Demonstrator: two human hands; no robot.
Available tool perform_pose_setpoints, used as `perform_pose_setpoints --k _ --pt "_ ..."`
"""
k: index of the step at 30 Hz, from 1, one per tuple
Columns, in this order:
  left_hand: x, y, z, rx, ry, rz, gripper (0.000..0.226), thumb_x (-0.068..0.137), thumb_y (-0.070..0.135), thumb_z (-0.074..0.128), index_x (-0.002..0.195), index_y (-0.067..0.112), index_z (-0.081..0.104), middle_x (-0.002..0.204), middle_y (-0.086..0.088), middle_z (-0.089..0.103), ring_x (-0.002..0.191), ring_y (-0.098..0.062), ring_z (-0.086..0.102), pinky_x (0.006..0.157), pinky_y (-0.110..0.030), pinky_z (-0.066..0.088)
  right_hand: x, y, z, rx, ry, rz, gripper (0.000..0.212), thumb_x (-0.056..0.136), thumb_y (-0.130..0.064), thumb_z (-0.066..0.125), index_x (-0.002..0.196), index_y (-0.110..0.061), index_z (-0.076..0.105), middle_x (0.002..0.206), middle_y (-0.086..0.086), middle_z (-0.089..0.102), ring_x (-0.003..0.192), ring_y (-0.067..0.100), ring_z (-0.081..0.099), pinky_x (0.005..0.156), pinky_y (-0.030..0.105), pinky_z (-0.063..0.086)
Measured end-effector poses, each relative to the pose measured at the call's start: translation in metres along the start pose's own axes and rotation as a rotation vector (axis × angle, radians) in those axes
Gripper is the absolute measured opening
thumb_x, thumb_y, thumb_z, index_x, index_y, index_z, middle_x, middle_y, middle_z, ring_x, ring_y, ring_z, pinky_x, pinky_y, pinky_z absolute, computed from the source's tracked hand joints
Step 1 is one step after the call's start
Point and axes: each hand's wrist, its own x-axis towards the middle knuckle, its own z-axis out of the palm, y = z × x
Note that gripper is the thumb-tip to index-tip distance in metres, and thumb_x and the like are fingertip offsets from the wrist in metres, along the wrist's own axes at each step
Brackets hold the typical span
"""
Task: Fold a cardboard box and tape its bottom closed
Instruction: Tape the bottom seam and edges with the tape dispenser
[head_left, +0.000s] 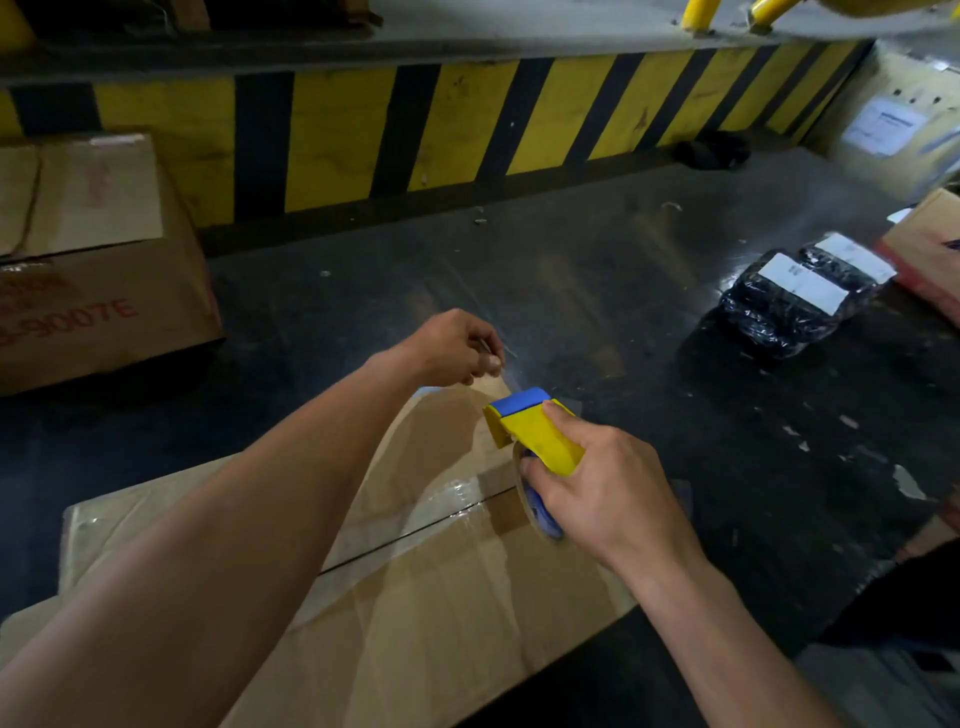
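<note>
Dark, glossy floor (571, 291), scuffed, flecked with scraps of paper and old film; in use as the work surface. Beyond both hands, low wall (337, 140) in yellow and black stripes; yellow posts above it, cropped.

Box (441, 597): folded, one broad face up, lying under both forearms and just beneath the right hand (602, 493). Flaps turned in, meeting at a seam (415, 532) running from under the right hand toward the left forearm. Clear film glinting along part of the seam; whether fresh or old, cannot tell.

Right hand: fingers and thumb wrapped round the dispenser (535, 436), yellow body, blue tip, roll below the palm. Held just above the box's far edge, tip pointing at the left hand (452, 345). Probably angled low so as to feed the strip out flat.

Left hand: ahead of the right and to its left, just past the box's far corner. Thumb and fingers pinched on what looks like the free end of clear tape (514, 374); strip faint, barely visible between fingertips and dispenser. Likely drawn taut to stop it curling before being laid over the seam.

Left of the left hand, well apart: carton (104, 291), red print, closed. Right of the right hand, well apart: packs (800, 296) in black wrap, white labels; past them, corner of a far carton (930, 249).
</note>
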Motion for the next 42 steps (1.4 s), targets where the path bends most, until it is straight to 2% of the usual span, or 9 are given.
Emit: perform_pose_setpoints --k 2,8,11,15,18,23,28,35,42 --pt "0.003 -0.001 0.005 0.005 -0.008 0.023 0.011 0.094 0.002 0.067 0.094 0.011 0.073 0.082 -0.003 0.074 0.064 -0.007 0.062 0.059 -0.022 0.056 0.003 0.001 0.002 0.000 0.008 0.028 0.051 0.086 -0.047 0.066 0.133 -0.029 0.061 0.084 0.001 0.064 0.076 0.016 0.052 0.057 0.018 0.033" --pt "0.003 -0.009 0.013 -0.021 -0.016 0.048 0.010 0.098 0.011 0.064 0.091 0.014 0.070 0.084 -0.005 0.066 0.070 -0.013 0.060 0.066 -0.032 0.060 0.004 0.013 0.004 0.061 -0.009 0.082 0.050 0.084 -0.054 0.064 0.128 -0.031 0.065 0.086 -0.002 0.071 0.081 0.016 0.065 0.071 0.029 0.052" --pt "-0.002 -0.011 0.009 -0.047 -0.052 0.029 0.008 0.099 0.009 0.062 0.093 0.009 0.067 0.079 -0.003 0.065 0.072 -0.015 0.061 0.064 -0.028 0.056 0.001 0.009 0.004 0.102 0.006 0.080 0.058 0.084 -0.050 0.068 0.138 -0.030 0.058 0.100 -0.002 0.074 0.089 0.015 0.066 0.074 0.022 0.048" --pt "-0.004 -0.014 0.004 -0.093 -0.003 0.001 0.007 0.097 0.006 0.067 0.095 0.001 0.072 0.074 -0.006 0.066 0.062 -0.011 0.059 0.060 -0.021 0.055 0.000 0.002 0.004 0.119 0.011 0.075 0.060 0.085 -0.050 0.068 0.140 -0.030 0.055 0.095 -0.002 0.074 0.086 0.014 0.065 0.069 0.018 0.043" --pt "-0.001 -0.017 0.000 -0.031 -0.002 -0.002 0.011 0.093 0.006 0.072 0.083 0.011 0.074 0.071 -0.005 0.070 0.062 -0.014 0.062 0.065 -0.026 0.056 -0.002 -0.001 0.005 0.089 -0.010 0.069 0.060 0.085 -0.052 0.066 0.140 -0.030 0.055 0.087 -0.001 0.071 0.082 0.015 0.065 0.067 0.021 0.043" --pt "0.008 -0.019 0.005 0.093 0.073 -0.025 0.015 0.090 0.011 0.073 0.078 0.018 0.074 0.066 0.005 0.069 0.053 0.002 0.060 0.064 -0.019 0.050 0.000 0.001 0.008 0.020 -0.049 0.065 0.064 0.086 -0.055 0.065 0.144 -0.031 0.051 0.103 0.002 0.072 0.096 0.018 0.064 0.075 0.023 0.044" --pt "0.019 -0.010 0.015 0.233 0.139 0.048 0.005 0.089 0.014 0.074 0.089 0.012 0.078 0.074 0.005 0.066 0.069 -0.006 0.058 0.061 -0.016 0.041 0.002 0.007 0.001 0.012 -0.087 0.113 0.064 0.086 -0.052 0.066 0.144 -0.033 0.050 0.108 0.003 0.072 0.100 0.022 0.065 0.073 0.024 0.043" --pt "0.026 -0.027 0.016 0.280 0.150 0.010 0.004 0.090 0.013 0.073 0.088 0.013 0.076 0.071 0.006 0.064 0.072 -0.010 0.060 0.069 -0.020 0.043 0.000 0.013 0.016 0.021 -0.149 0.154 0.059 0.084 -0.058 0.059 0.138 -0.035 0.055 0.097 0.002 0.071 0.093 0.022 0.065 0.074 0.032 0.051" --pt "0.034 -0.032 0.014 0.188 0.155 -0.032 0.011 0.091 0.009 0.070 0.082 0.013 0.073 0.072 -0.005 0.073 0.064 -0.013 0.068 0.073 -0.031 0.059 0.006 0.012 0.017 0.022 -0.161 0.166 0.055 0.084 -0.054 0.060 0.136 -0.036 0.056 0.093 0.001 0.069 0.089 0.022 0.064 0.073 0.033 0.053"
